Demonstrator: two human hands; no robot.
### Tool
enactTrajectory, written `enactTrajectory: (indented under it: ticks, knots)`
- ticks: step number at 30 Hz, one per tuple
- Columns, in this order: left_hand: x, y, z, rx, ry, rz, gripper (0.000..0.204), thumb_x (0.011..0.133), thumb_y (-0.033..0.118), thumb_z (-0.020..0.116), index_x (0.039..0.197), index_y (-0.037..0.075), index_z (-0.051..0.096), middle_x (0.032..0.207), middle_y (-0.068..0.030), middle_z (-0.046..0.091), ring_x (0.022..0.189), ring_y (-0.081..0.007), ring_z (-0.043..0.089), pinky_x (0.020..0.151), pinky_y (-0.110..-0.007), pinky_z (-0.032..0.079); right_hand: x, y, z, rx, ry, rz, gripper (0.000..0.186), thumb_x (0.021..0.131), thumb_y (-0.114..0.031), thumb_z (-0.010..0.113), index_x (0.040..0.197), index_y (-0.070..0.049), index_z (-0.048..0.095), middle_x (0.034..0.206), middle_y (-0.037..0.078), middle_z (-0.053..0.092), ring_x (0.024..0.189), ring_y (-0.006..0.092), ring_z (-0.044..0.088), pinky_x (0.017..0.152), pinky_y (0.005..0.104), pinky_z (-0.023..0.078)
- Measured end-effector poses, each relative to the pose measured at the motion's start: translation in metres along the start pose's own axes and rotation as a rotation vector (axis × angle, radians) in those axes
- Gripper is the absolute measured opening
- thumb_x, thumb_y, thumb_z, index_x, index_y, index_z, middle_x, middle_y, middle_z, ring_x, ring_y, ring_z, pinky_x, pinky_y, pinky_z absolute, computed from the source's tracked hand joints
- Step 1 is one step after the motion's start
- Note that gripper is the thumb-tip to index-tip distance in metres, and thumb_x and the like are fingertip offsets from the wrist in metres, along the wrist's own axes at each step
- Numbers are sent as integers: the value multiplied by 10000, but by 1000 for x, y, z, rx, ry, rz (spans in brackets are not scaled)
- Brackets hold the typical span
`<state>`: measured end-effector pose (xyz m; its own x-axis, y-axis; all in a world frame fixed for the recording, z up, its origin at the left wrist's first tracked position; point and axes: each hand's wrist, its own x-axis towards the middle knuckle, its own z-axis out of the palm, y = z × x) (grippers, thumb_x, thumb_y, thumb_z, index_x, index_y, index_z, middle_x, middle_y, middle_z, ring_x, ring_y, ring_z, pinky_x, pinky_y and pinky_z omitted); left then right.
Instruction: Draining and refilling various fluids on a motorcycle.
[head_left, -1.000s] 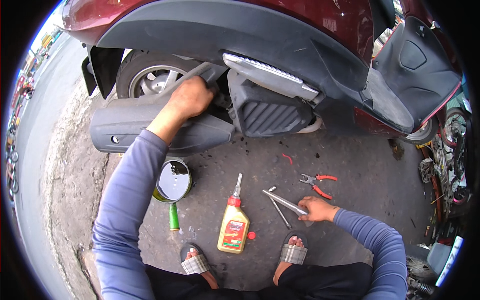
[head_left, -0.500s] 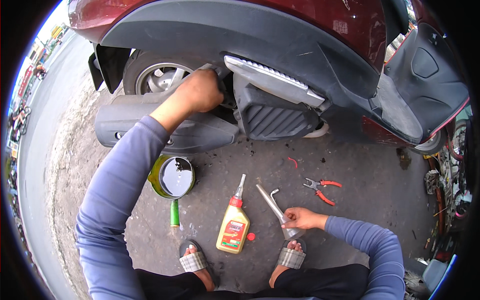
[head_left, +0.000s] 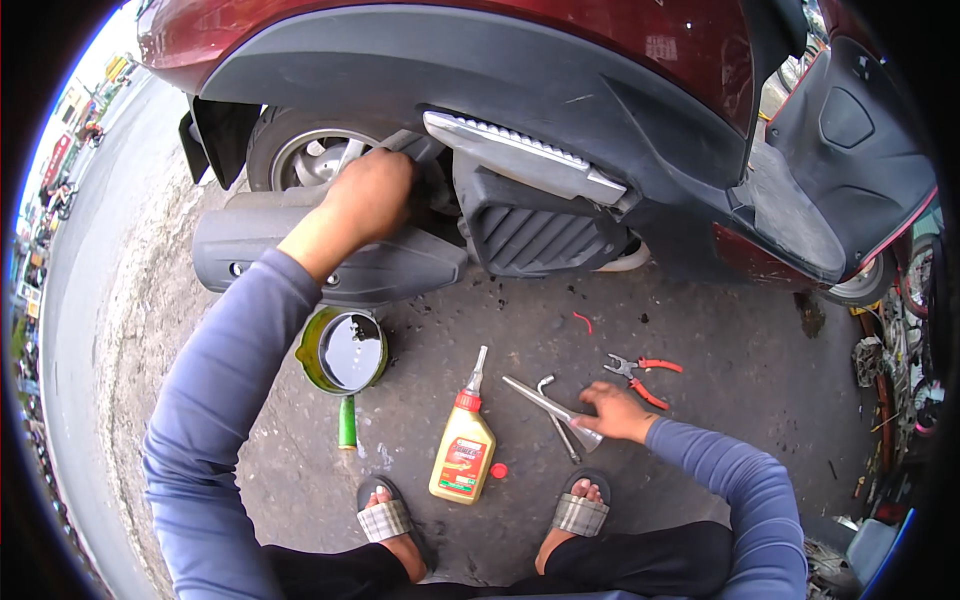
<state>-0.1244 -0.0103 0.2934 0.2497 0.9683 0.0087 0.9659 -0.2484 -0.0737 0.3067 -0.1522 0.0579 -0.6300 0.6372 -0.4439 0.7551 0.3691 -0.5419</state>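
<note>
In the head view, a metal funnel [head_left: 545, 403] lies slantwise across a bent wrench [head_left: 566, 442], narrow tip pointing up-left, wide mouth lower right. The right hand [head_left: 618, 411], released, spreads loosely beside the mouth; contact is unclear. The left hand [head_left: 370, 194] curls at the scooter's muffler [head_left: 330, 268], its grasp hidden.

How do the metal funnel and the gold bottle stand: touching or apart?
Apart. The head view shows a strip of pavement between the gold bottle and the metal funnel.
</note>
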Motion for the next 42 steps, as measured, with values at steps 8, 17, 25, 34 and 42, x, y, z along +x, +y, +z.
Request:
enactTrajectory:
  ticks: [8, 17, 25, 34, 42]
  knots:
    - [-4, 8, -9, -259, 57, 115, 212, 804, 147, 658, 956, 7, 704, 899, -162, 701, 893, -371, 659, 864, -447, 499, -36, 58, -51, -500, 221, 265, 844, 626, -454, 851, 1297, -68, 515, 1259, 127, 506, 1221, 323, 466, 998, 490, 379]
    - [8, 11, -13, -217, -186, -280, 418, 841, 387, 694, 960, -14, 700, 1047, -246, 680, 1053, -392, 635, 910, -447, 500, -48, 69, -45, -103, 159, 451, 517, 743, -180, 645, 1216, -7, 532, 1190, 207, 538, 1163, 412, 511, 993, 476, 414]
    - [0, 0, -11, 236, 219, 441, 240, 888, 236, 618, 1047, 78, 704, 1031, -167, 677, 1013, -363, 622, 897, -438, 491, -56, 52, -46, 44, 171, 536, 359, 765, -211, 613, 1068, -21, 586, 1079, 248, 617, 1083, 450, 539, 951, 490, 443]
    - [6, 9, -3, 27, 55, 163, 227, 791, 272, 678, 815, 49, 716, 945, -163, 703, 948, -338, 667, 862, -433, 521, -51, -12, -71, 197, 235, 438, 292, 817, -280, 664, 914, -19, 574, 892, 215, 636, 890, 429, 590, 817, 487, 456]
    - [0, 16, -13, -219, 6, -182, 392, 905, 363, 606, 899, -19, 692, 927, -205, 690, 925, -410, 649, 828, -470, 515, -41, -48, -68, 378, 303, 319, 224, 853, -219, 648, 945, -20, 599, 738, 147, 636, 678, 300, 647, 654, 411, 494]
